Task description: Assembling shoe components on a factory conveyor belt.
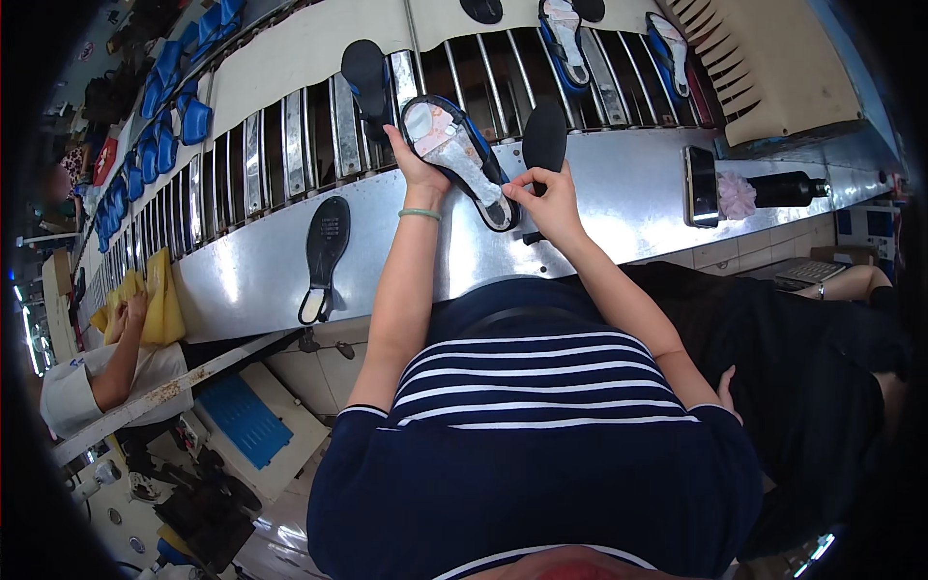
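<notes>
My left hand (pixel 421 166) is wrapped around the side of a sandal (pixel 450 145) with dark straps and a touch of blue, held bottom up over the metal bench. Its underside is pale and patchy, framed by a dark rim. At the narrow heel end, my right hand (pixel 546 198) has thumb and forefinger pinched together; whatever is between them is too small to make out. A black outsole (pixel 544 137) shows just beyond my right fingers, partly covered by that hand. Another black outsole (pixel 328 237) lies on the bench left of my left forearm.
Beyond the bench edge (pixel 232 261) runs a roller conveyor (pixel 300 140) carrying more bottom-up sandals (pixel 565 43) and a black sole (pixel 364 77). Rightward are a phone (pixel 700 187), a pink puff (pixel 737 195) and a black bottle (pixel 788 189). Other people sit left and right.
</notes>
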Demonstrator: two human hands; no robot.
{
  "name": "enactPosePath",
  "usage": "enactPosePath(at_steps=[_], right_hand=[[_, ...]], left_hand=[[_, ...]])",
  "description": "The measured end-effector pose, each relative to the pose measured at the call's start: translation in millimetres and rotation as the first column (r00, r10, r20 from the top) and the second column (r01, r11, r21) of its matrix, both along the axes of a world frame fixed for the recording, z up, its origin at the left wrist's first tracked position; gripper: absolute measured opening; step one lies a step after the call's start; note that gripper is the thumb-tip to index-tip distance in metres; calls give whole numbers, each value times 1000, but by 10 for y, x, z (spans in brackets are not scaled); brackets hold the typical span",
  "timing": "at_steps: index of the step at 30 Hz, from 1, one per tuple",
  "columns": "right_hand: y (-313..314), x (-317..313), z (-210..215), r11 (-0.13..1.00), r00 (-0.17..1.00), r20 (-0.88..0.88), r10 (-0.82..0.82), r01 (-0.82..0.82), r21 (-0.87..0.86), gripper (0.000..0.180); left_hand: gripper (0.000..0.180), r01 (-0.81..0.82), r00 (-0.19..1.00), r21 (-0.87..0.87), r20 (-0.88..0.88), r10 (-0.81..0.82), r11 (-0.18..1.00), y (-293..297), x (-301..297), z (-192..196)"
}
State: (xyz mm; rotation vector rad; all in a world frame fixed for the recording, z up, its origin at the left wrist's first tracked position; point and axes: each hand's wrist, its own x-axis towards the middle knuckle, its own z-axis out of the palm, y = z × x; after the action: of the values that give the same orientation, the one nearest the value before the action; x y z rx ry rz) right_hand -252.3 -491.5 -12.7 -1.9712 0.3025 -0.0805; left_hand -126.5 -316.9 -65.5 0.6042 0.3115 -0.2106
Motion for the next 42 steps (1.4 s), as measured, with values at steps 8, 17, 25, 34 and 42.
enactPosePath(at_steps=[8, 17, 25, 34, 42], right_hand=[[51, -41, 97, 996, 998, 49, -48, 51, -67, 19], [19, -104, 199, 978, 998, 63, 29, -15, -207, 20], [-96, -16, 90, 1000, 1000, -16, 14, -14, -17, 19], [-24, -89, 142, 942, 983, 181, 30, 33, -333, 20], [-56, -178, 197, 967, 997, 61, 44, -27, -255, 28]], left_hand=[[81, -62, 998, 29, -7, 62, 998, -92, -86, 160], [79, -52, 999, 9, 12, 51, 999, -92, -80, 101], [76, -48, 999, -4, -4, 48, 999, -110, -106, 108], [76, -114, 992, 29, -46, 115, 993, -216, -93, 178], [77, -89, 995, 47, -40, 91, 995, -212, -91, 174]])
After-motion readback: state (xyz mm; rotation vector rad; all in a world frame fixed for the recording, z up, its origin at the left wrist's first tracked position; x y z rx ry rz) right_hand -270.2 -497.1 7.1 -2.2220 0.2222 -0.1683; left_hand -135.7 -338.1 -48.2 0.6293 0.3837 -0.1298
